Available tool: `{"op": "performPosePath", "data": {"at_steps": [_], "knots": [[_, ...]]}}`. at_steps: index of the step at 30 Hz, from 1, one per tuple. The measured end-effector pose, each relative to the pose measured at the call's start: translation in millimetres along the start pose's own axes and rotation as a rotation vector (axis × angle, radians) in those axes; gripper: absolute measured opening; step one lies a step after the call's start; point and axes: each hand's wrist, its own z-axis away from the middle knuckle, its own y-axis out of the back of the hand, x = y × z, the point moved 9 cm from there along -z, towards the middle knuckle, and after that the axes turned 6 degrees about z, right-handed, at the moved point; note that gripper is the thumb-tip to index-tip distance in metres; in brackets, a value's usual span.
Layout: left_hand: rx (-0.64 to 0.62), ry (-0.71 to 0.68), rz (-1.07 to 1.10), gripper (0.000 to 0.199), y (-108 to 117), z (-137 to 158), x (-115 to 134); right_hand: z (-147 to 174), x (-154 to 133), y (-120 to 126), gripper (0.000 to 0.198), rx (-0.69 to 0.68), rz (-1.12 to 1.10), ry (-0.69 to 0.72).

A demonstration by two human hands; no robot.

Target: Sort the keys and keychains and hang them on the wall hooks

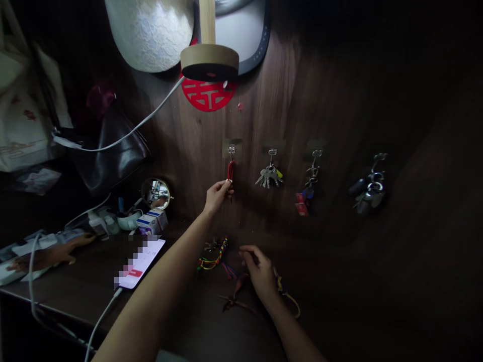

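Observation:
My left hand (pixel 219 195) reaches up to the wall, its fingers closed on the lower end of a red cord (pixel 230 170). The cord's loop hangs from a clear adhesive hook (pixel 231 150); whatever is at its lower end is mostly hidden by the fingers. Lower down, my right hand (pixel 261 274) hovers by the tabletop, fingers loosely curled and apart, with nothing visible between them. Beside it lie a braided multicoloured cord (pixel 222 250), a brown strap (pixel 238 287) and a yellow cord (pixel 292 301), partly behind the hand.
Key bunches (pixel 269 176), a keyring with red tags (pixel 302 203) and dark keys (pixel 368 196) hang on hooks rightward. A lamp (pixel 210 60) juts overhead. At left are a charging phone (pixel 141 264), a round mirror (pixel 156 194), small boxes (pixel 151 221) and a black bag (pixel 109 151).

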Motion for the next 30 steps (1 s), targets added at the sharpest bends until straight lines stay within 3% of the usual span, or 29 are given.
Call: {"op": "performPosePath", "data": {"at_steps": [10, 22, 30], "knots": [[-0.012, 0.056, -0.063, 0.034, 37.8, 23.7, -15.2, 0.6, -4.8, 0.1, 0.021, -0.023, 0.041, 0.011], [0.014, 0.116, -0.256, 0.036, 101.1, 66.4, -41.9, 0.5, 3.5, -6.1, 0.024, -0.043, 0.035, 0.019], [0.012, 0.086, -0.477, 0.029, 115.9, 99.7, -59.1, 0.0, 6.4, -4.1, 0.023, -0.03, 0.059, -0.002]]}}
